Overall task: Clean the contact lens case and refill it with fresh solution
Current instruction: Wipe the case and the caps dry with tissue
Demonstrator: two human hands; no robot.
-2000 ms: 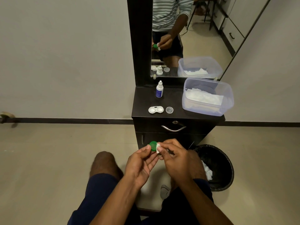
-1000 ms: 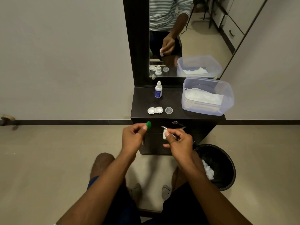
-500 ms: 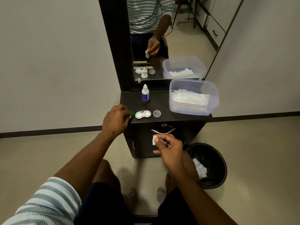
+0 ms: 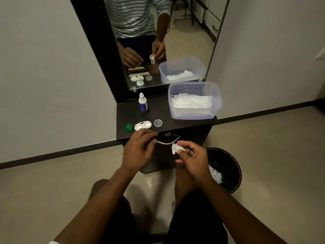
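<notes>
1. Left hand, fingers loosely curled and holding nothing, hovers just short of the white lens case on the dark cabinet top.
2. Right hand pinches a tissue wad; a black bin stands just right of it.

A home dressing corner is showing: a tall mirror is standing on a dark drawer table against plain walls, a black bin sitting beside the table.

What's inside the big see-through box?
The clear plastic box holds white tissues, piled loosely across its bottom. Anything lying under the tissues is covered, so it cannot be seen.
</notes>
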